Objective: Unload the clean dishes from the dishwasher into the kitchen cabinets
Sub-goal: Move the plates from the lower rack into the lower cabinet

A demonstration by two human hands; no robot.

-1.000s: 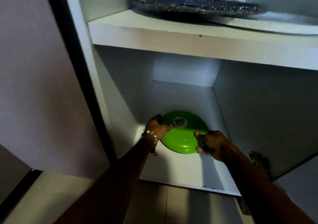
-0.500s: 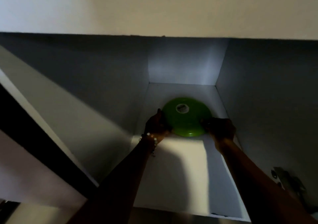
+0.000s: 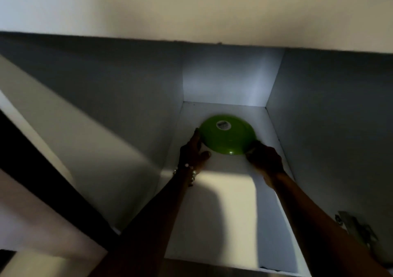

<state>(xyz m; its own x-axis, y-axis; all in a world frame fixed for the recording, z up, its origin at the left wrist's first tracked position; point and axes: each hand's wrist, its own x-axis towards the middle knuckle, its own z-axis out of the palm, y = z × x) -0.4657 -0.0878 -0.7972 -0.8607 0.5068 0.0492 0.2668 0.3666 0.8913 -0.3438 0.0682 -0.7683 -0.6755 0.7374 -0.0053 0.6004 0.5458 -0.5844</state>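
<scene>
A green plate (image 3: 228, 136) lies upside down, a white sticker on its base, deep on the white floor of the cabinet compartment (image 3: 225, 208). My left hand (image 3: 194, 151), with a bead bracelet on the wrist, lies against the plate's left rim with fingers stretched out and the thumb off the plate. At the plate's right front rim my right hand (image 3: 264, 157) holds the edge with its fingertips; it is dark and its fingers are hard to make out.
The upper shelf's white front edge (image 3: 191, 11) spans the top of the view. Grey side walls close the compartment left and right. A metal hinge (image 3: 354, 227) sits on the right wall near the front. The open door (image 3: 32, 217) stands at the left.
Both hands carried the plate deeper into the compartment and set it down. My left hand's thumb has come off the rim. The view moved closer under the upper shelf.
</scene>
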